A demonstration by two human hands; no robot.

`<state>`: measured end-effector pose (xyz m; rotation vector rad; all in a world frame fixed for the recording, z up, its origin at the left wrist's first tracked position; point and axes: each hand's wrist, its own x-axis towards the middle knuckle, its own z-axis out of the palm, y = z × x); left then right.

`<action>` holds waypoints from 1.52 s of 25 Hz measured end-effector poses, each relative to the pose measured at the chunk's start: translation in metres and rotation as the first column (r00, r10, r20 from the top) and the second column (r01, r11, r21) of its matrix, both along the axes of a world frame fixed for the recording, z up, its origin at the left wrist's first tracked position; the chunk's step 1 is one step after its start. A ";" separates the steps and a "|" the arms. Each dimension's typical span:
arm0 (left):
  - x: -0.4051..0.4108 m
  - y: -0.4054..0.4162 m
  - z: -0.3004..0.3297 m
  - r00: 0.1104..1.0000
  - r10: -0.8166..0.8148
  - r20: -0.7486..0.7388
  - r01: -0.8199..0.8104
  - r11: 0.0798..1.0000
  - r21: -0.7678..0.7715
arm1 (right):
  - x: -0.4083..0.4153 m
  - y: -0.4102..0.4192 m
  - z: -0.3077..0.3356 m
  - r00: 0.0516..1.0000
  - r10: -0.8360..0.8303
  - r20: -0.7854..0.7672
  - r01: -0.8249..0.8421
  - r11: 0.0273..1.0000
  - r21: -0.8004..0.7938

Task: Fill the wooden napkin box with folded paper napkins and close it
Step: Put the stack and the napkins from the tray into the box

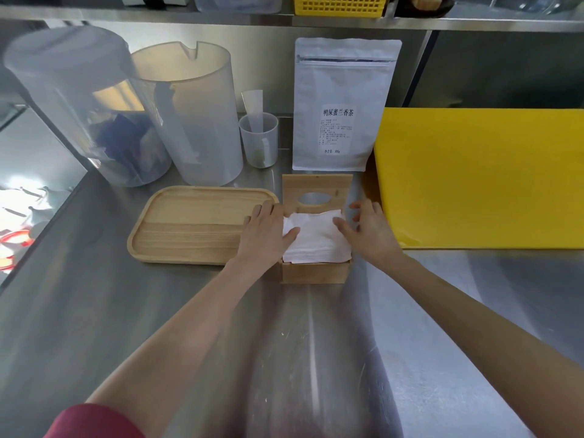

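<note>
We are pressing a stack of white folded paper napkins (316, 237) into the small open wooden napkin box (314, 271), near-centre on the steel counter (94, 311). Left hand (265, 229) lying flat, right hand (368, 227) spread, gripping nothing, squaring edges. The hinged wooden lid with oval slot (317, 188) is standing open behind.

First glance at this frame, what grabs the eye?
The big yellow cutting board at right dominates the steel counter. At centre, both hands press a white napkin stack into the wooden napkin box, its lid standing open behind: left hand on its left edge, right hand on its right. A white tea pouch stands behind.
</note>
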<state>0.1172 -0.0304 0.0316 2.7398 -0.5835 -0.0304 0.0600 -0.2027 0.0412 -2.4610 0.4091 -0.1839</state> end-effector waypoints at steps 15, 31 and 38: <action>0.023 0.004 0.012 0.913 -0.255 -0.319 0.344 0.902 0.261 | 0.014 0.000 0.028 0.820 0.302 -0.487 -0.515 0.761 -0.395; 0.014 -0.003 0.011 0.916 -0.300 -0.267 0.392 0.811 0.434 | 0.008 0.005 0.013 0.831 0.351 -0.432 -0.542 0.686 -0.486; 0.016 -0.008 0.019 0.931 -0.258 -0.260 0.363 0.742 0.564 | 0.015 0.004 0.014 0.765 0.302 -0.569 -0.611 0.618 -0.494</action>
